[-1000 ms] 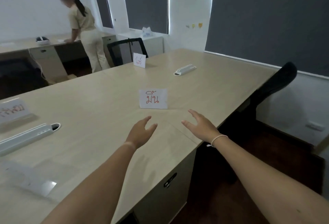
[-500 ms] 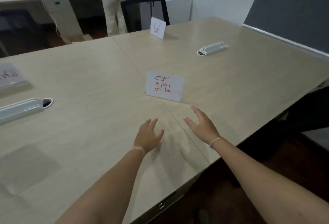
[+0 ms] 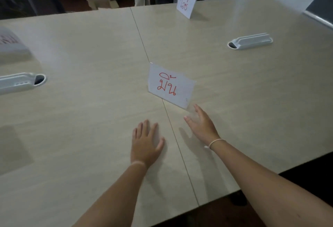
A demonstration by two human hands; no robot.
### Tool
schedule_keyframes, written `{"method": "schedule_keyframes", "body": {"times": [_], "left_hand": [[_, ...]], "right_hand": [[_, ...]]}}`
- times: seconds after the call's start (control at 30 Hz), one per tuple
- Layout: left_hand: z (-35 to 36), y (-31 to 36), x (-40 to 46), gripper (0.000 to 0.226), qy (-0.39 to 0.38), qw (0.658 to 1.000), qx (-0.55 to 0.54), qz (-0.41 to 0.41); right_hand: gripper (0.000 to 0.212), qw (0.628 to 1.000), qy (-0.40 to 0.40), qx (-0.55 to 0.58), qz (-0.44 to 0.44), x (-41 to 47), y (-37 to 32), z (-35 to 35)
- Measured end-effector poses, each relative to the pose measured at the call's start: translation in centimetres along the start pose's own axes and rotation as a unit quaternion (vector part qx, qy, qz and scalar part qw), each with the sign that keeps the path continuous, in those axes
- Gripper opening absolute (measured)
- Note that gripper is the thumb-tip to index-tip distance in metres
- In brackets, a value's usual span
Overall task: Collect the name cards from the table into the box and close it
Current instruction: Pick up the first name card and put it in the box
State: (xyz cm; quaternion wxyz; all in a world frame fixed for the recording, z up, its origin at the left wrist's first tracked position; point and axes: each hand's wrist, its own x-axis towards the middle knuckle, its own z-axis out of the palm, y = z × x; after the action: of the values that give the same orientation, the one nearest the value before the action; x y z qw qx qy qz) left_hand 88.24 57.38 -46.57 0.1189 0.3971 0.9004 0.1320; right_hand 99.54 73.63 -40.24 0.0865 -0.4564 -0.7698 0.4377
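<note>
The pale tabletop [image 3: 90, 127] carries three name cards, with no box in view. The nearest name card [image 3: 171, 86] stands just beyond the right hand [image 3: 201, 125], whose fingers [image 3: 197, 108] are spread and empty; the left hand [image 3: 146, 142] lies flat, holding nothing. It looks light, stiff and slick, best pinched by its side edges.

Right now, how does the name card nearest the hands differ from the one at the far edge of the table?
The near card stands by the table's centre seam, just beyond the right hand; the far card stands at the table's far edge, out of reach. The near card looks larger and its red writing reads clearly; the far card looks smaller and its writing is fainter. Both are white, upright, with red handwriting.
</note>
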Motion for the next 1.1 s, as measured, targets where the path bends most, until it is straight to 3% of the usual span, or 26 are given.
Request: {"method": "schedule_keyframes", "body": {"times": [0.27,0.4,0.47,0.63,0.73,0.8,0.9,1.0,1.1], "left_hand": [[0.7,-0.1,0.4,0.07,0.016,1.0,0.005,-0.01],[0.9,-0.2,0.6,0.065,0.027,0.999,0.024,-0.014],[1.1,-0.3,0.7,0.063,0.027,0.999,0.028,-0.016],[1.3,-0.4,0.7,0.063,0.038,0.999,0.012,-0.01],[0.7,-0.2,0.7,0.069,0.057,0.995,-0.08,-0.029],[-0.4,0.0,0.6,0.067,0.072,0.975,-0.199,-0.067],[-3.0,-0.1,0.7,0.057,0.146,0.908,-0.359,-0.158],[-6.2,-1.4,0.3,0.056,0.201,0.844,-0.424,-0.262],[-9.1,-3.2,-1.4,0.052,0.215,0.821,-0.446,-0.283]], "right_hand": [[0.069,0.999,0.007,0.045,0.015,4.9,0.0,1.0],[0.023,0.997,0.034,0.067,0.004,6.6,-0.8,1.5],[0.011,0.996,0.047,0.075,0.007,7.0,-1.1,1.8],[0.019,0.992,0.05,0.113,0.036,6.9,-0.8,2.2],[0.02,0.988,0.048,0.14,0.052,6.2,0.0,2.2],[0.016,0.986,0.021,0.156,0.053,5.6,0.2,2.1],[0.011,0.983,-0.027,0.174,0.044,4.6,0.1,2.2],[0.018,0.975,-0.081,0.201,0.045,3.8,-0.8,2.8],[0.016,0.966,-0.15,0.208,0.021,2.5,-2.8,4.4]]}}
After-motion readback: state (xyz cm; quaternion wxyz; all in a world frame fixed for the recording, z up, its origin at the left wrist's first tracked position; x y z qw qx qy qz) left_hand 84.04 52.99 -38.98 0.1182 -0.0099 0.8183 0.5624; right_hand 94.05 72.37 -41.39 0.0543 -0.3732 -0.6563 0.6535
